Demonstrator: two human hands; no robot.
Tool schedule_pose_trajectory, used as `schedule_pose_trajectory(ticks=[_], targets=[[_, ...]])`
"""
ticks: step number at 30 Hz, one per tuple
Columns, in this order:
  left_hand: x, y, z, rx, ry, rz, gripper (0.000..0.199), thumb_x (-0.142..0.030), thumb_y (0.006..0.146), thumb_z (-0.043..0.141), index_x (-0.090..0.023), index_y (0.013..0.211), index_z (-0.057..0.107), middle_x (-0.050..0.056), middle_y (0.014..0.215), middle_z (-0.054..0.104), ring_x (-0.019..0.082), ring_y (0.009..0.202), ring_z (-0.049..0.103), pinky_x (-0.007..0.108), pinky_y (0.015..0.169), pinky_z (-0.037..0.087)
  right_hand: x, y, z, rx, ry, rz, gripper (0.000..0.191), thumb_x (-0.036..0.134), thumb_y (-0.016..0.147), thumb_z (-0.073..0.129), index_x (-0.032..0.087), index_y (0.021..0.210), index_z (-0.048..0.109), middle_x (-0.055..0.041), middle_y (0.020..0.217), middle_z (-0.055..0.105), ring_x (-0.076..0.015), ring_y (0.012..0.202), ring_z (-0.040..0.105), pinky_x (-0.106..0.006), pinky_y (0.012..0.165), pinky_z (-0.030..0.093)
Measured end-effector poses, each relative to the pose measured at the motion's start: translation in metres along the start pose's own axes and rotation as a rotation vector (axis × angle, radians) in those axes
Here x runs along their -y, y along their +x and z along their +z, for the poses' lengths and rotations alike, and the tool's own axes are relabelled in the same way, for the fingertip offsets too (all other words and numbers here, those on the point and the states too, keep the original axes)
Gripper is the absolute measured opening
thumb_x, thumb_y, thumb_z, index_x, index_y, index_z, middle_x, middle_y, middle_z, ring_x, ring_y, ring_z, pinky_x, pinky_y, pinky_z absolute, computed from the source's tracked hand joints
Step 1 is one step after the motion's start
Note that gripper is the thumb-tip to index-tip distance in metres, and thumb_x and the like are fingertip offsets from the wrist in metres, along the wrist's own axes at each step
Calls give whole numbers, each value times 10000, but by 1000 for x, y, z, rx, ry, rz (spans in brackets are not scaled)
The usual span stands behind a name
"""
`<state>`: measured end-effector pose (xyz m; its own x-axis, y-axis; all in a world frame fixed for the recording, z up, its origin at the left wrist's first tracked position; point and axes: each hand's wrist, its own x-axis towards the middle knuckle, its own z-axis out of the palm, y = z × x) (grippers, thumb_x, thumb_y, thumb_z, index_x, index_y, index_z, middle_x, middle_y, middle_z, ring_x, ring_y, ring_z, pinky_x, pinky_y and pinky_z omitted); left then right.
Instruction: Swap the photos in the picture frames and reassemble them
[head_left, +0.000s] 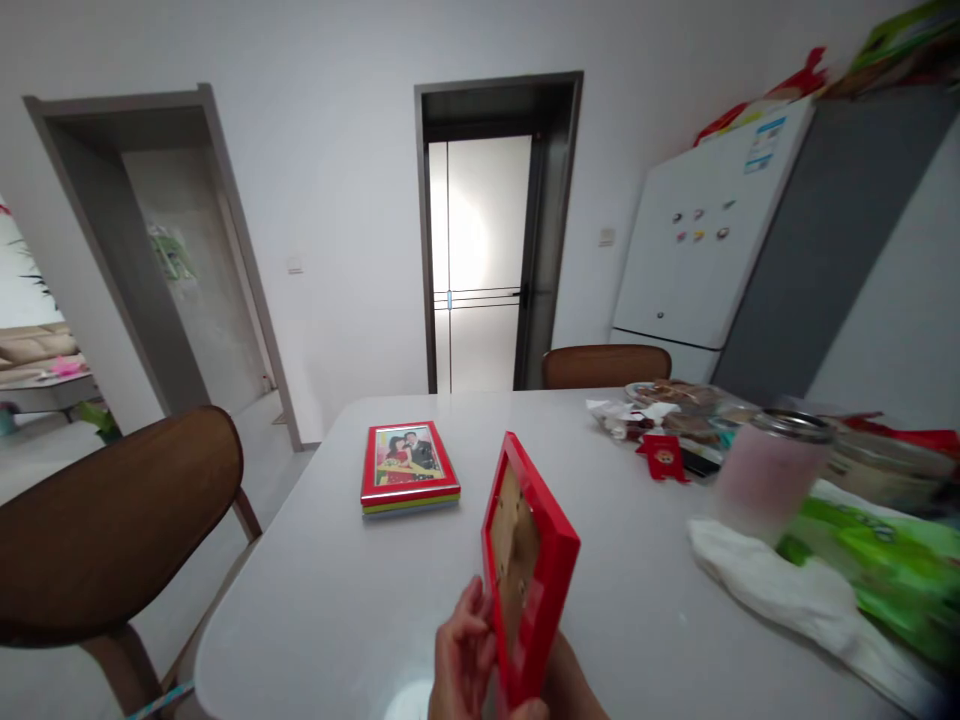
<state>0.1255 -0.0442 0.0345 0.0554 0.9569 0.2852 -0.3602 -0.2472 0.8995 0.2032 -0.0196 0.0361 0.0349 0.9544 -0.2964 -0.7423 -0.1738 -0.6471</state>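
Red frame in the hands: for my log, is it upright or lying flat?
Roughly upright: the red frame rises above the table, its backing visible, left hand and right hand low on it.

1. White wall (352, 200) behind the white bench (322, 600).
2. 2 grey door frames beyond the bench: left frame (244, 250); right frame (425, 250), holding a brightly lit pale door (480, 220).
3. Brown chair (127, 520) left of the bench; another chair (607, 367) behind it.
4. White refrigerator (697, 260) beyond the bench's right side.
5. Pale floor (279, 480) left of the bench.
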Motion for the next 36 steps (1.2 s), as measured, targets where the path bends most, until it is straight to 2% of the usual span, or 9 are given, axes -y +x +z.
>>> schedule_pose_trajectory(ticks=[2, 4, 7, 12, 17, 20, 27, 30, 36], targets=[[-15, 9, 9, -30, -41, -33, 609, -316, 566, 694, -244, 1085, 384, 124, 1312, 345, 270, 1172, 366, 360, 873, 403, 11, 7, -12, -95, 1, -103, 216, 356, 580, 657, 212, 712, 565, 52, 536, 588, -96, 463, 526, -201, 472, 436], [-30, 22, 15, 8, -81, -41, 742, -265, 554, 701, -251, 1183, 308, 115, 1307, 358, 262, 1173, 364, 344, 872, 406, 32, 16, -33, -132, -78, -212, 353, 333, 605, 641, 252, 929, 527, 64, 620, 630, -117, 529, 572, -219, 526, 463], [-35, 42, 24, 96, -162, -137, 697, -219, 580, 670, -201, 1190, 333, 126, 1244, 444, 254, 1122, 431, 326, 857, 418, 75, 32, -74, -221, -343, -294, 556, 325, 654, 572, 247, 1171, 382, 37, 711, 669, -165, 650, 624, -267, 605, 485], [11, 50, 38, 177, -69, -290, 427, -87, 601, 544, -137, 1023, 502, 102, 1063, 599, 212, 980, 553, 284, 821, 442, 141, 55, -128, -396, -1281, -400, 451, 293, 734, 405, 139, 1155, 457, -35, 755, 686, -170, 675, 631, -250, 600, 466], [41, 46, 38, 303, 644, -107, 526, -15, 615, 451, -149, 1123, 452, 80, 1082, 584, 186, 975, 533, 303, 859, 404, 161, 59, -138, -449, -1549, -462, 374, 315, 691, 457, 160, 1005, 589, -75, 909, 664, -228, 824, 598, -299, 712, 423], [39, 48, 35, 311, 860, -57, 506, -2, 590, 469, -158, 1070, 513, 78, 1002, 603, 216, 936, 518, 336, 855, 389, 157, 58, -136, -498, -1668, -478, 336, 323, 688, 459, 179, 943, 624, -99, 909, 660, -253, 812, 594, -320, 704, 411], [31, 50, 15, 303, 866, -53, 462, -25, 573, 515, -177, 1006, 562, 69, 1004, 607, 219, 955, 512, 324, 869, 374, 148, 57, -121, -466, -1865, -607, 284, 254, 686, 448, 148, 866, 640, -137, 842, 655, -282, 794, 580, -381, 742, 388], [28, 63, -14, 196, 837, -94, 483, -75, 585, 549, -134, 1064, 525, 111, 1112, 559, 236, 1051, 466, 352, 935, 312, 129, 65, -87, -367, -1896, -751, 342, 263, 731, 413, 105, 977, 589, -163, 1009, 590, -277, 946, 516, -388, 850, 335], [22, 97, -71, -32, 668, -207, 450, -176, 627, 590, -75, 1058, 512, 176, 1107, 552, 263, 1002, 517, 376, 882, 360, 54, 109, 19, 42, -1943, -900, 396, 252, 729, 478, 161, 1115, 492, -84, 1131, 532, -197, 1036, 449, -307, 879, 324]])
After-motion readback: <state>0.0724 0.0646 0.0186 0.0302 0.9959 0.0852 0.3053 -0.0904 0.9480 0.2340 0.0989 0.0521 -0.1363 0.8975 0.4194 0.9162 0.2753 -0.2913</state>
